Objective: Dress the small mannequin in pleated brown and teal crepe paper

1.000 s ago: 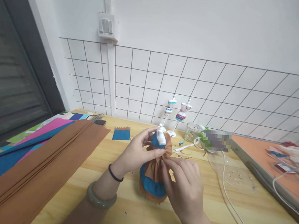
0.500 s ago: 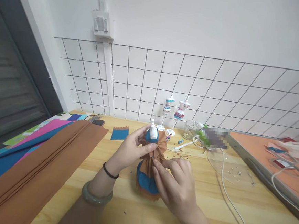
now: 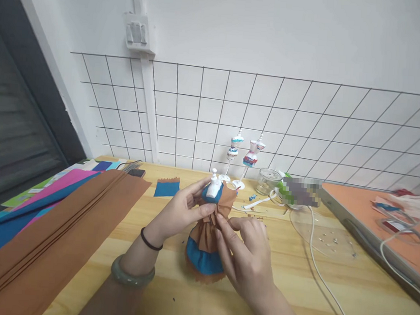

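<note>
A miniature dress form (image 3: 213,186) with a white top wears a gathered brown and blue doll dress (image 3: 204,261) over the table's front middle. My left hand (image 3: 187,206) wraps round its upper part, the thumb pressing the brown fabric at the waist. At the same waist, the thumb and fingers of my right hand (image 3: 248,250) pinch the pleated brown cloth from the right. Whether something small sits between those fingertips is hidden. The blue skirt with its brown zigzag hem hangs below both hands.
Brown fabric (image 3: 92,216) and coloured sheets lie at left, a blue swatch (image 3: 167,188) behind. Two small dress forms (image 3: 233,152) and a clear jar (image 3: 268,180) stand at the back. A white cable (image 3: 313,258) and an orange board (image 3: 372,219) are at right.
The dress form has tilted slightly, and its skirt has swung a little to the left. Both hands keep their hold at the waist. The whole view has shifted slightly.
</note>
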Demonstrator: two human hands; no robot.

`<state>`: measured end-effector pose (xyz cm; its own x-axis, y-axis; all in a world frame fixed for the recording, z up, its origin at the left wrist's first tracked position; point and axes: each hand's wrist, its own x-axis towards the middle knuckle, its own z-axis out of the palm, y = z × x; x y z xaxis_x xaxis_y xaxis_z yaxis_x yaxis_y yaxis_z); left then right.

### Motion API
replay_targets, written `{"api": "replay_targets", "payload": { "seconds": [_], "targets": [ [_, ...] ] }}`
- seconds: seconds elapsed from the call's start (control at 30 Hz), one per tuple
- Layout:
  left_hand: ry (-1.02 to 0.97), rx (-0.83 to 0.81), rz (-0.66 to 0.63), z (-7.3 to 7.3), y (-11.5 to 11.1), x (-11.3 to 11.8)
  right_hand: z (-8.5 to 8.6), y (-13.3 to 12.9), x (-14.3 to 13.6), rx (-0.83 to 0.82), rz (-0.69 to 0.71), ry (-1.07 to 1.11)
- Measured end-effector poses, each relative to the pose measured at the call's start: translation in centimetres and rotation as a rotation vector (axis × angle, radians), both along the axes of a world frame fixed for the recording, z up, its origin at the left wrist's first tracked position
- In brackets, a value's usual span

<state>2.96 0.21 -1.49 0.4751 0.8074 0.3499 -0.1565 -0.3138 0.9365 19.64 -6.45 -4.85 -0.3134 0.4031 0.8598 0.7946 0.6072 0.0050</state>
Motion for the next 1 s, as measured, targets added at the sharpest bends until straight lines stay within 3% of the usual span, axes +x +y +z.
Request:
{"api": "replay_targets", "payload": {
  "seconds": [0.3,0.53,0.7,1.0],
  "targets": [
    [0.063,0.042,-0.004,0.27,-0.20,-0.06,-0.09,0.03,-0.22,0.030,-0.028,-0.079],
    [0.171,0.098,0.069,-0.06,-0.31,-0.49,0.14,-0.29,-0.20,-0.003,0.051,-0.004],
    [0.168,0.091,-0.003,0.11,-0.39,-0.64,-0.09,-0.32,-0.03,-0.050,0.088,0.081],
    [0.141,0.051,-0.027,0.54,-0.73,-0.37,-0.47,-0.17,-0.09,-0.010,0.037,-0.024]
  ]
}}
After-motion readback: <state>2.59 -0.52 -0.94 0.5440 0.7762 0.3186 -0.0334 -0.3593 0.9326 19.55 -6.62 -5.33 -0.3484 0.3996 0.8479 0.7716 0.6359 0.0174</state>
